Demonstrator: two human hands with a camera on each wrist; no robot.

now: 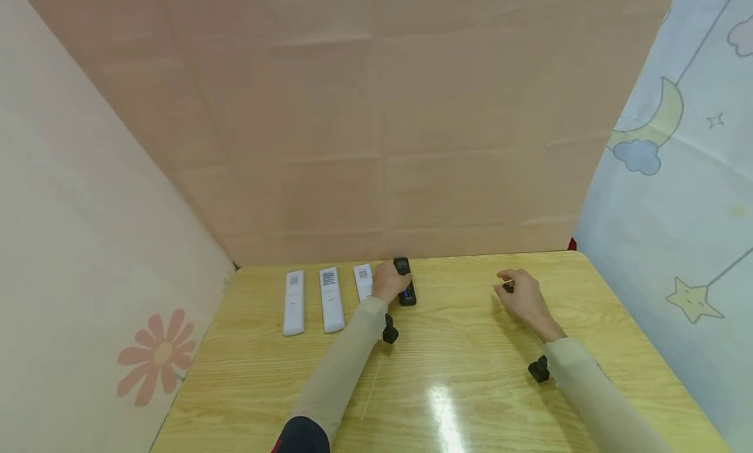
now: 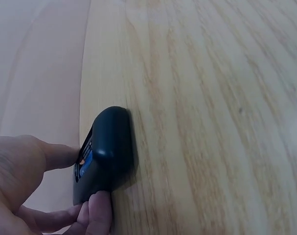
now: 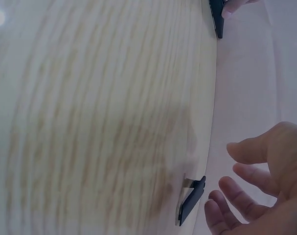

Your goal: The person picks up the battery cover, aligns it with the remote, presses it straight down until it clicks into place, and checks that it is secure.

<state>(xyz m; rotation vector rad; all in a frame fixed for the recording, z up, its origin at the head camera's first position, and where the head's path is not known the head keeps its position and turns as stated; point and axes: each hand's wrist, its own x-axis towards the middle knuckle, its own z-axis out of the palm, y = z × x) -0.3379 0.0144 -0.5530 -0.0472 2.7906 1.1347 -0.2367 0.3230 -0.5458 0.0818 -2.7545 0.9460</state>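
A black remote control (image 1: 406, 289) lies near the table's back edge, its battery compartment uncovered and a blue battery (image 2: 87, 163) showing inside. My left hand (image 1: 391, 282) holds it, with the thumb at the open compartment and the other fingers along the side, as the left wrist view shows. Farther right, my right hand (image 1: 523, 299) is over the table with its fingers loosely bent and apart. Close to those fingertips is a small black battery cover (image 3: 191, 200), standing apart from them in the right wrist view. Whether the cover lies flat on the table is hard to tell.
Left of the black remote, three white remote controls lie in a row: one at the far left (image 1: 293, 302), one in the middle (image 1: 332, 299), and one partly behind the left hand (image 1: 363, 280). A brown covering (image 1: 376, 146) rises behind the wooden table (image 1: 459, 348).
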